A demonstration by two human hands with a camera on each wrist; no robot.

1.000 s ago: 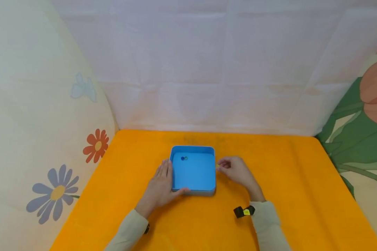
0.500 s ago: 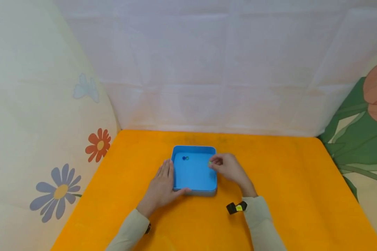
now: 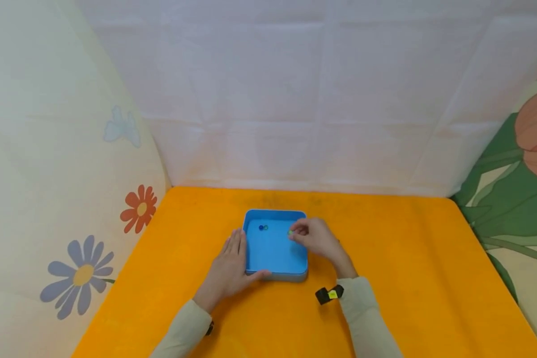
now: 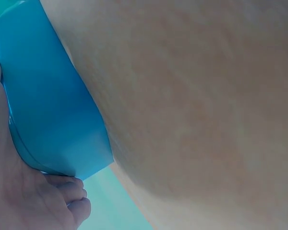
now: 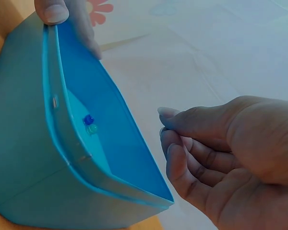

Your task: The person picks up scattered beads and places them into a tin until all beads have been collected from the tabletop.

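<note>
A square blue box (image 3: pixel 275 272) stands on the orange table. Inside, near its far left corner, a dark blue marble (image 3: pixel 261 227) and a greenish glass marble (image 3: pixel 266 227) lie side by side; both also show in the right wrist view. My left hand (image 3: pixel 225 271) rests against the box's left wall with straight fingers, its thumb along the front rim. Over the right part of the box, my right hand (image 3: pixel 317 238) pinches a small yellow-green marble (image 3: pixel 290 232) between thumb and fingertips. In the right wrist view the fingers mostly hide that marble.
The orange tabletop (image 3: pixel 411 278) extends around the box. A white cloth (image 3: pixel 268 99) hangs behind it, and flower-patterned cloth (image 3: pixel 71 199) closes the left side. A black wrist camera (image 3: pixel 328 295) sits at the right cuff.
My right hand has moved left from beside the box, over its right rim, to above the inside, carrying the yellow-green marble. The left hand and the two marbles inside stay put.
</note>
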